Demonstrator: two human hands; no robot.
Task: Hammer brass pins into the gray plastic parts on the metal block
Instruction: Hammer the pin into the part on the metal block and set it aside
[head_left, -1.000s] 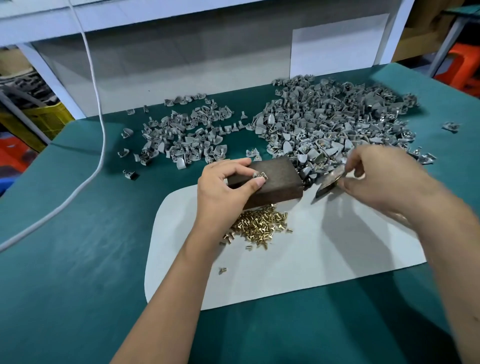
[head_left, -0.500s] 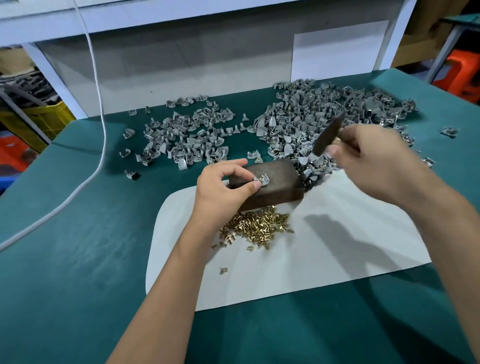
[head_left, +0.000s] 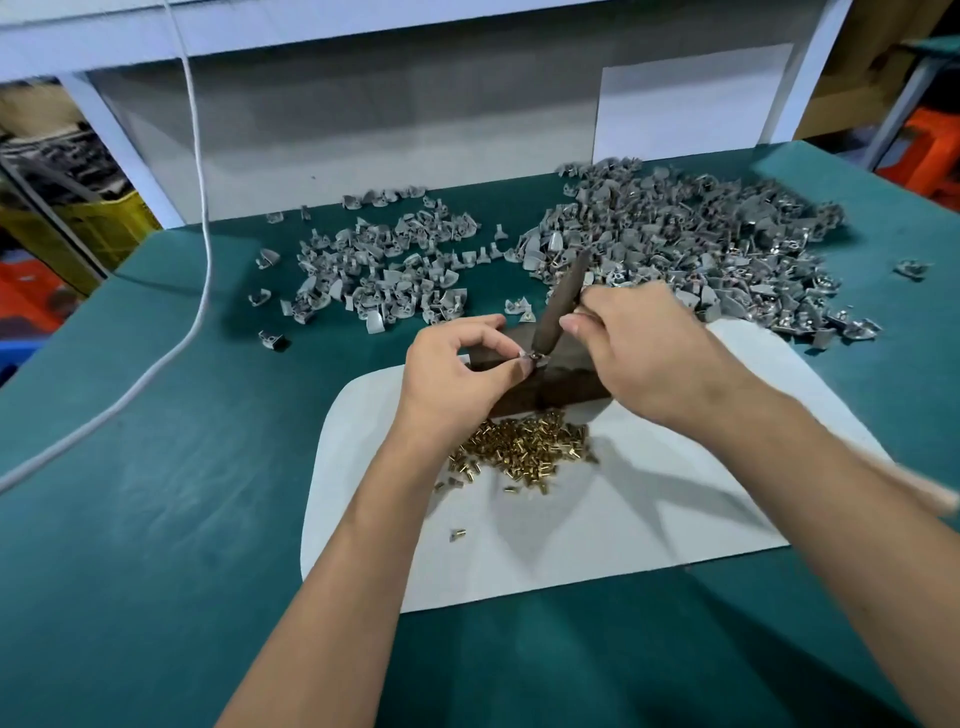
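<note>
Left hand (head_left: 457, 374) pinches small gray plastic part (head_left: 531, 356) on dark rectangular metal block (head_left: 566, 384) at centre | right hand (head_left: 644, 353) grips slim dark hammer bar (head_left: 558, 306), swung down from 1 o'clock onto part | strike landing; loose brass pins (head_left: 524, 452) heaped at 6 o'clock.

We see white cable (head_left: 200, 218) hanging from above, trailing across teal bench cover (head_left: 156, 519) toward left edge. White mat (head_left: 649, 530) lies near front middle of bench. Behind back edge we note gray panel (head_left: 389, 140) with white sheet (head_left: 691, 98). Yellow crate (head_left: 98, 228) off left edge; orange stool (head_left: 930, 150) beyond right corner.
</note>
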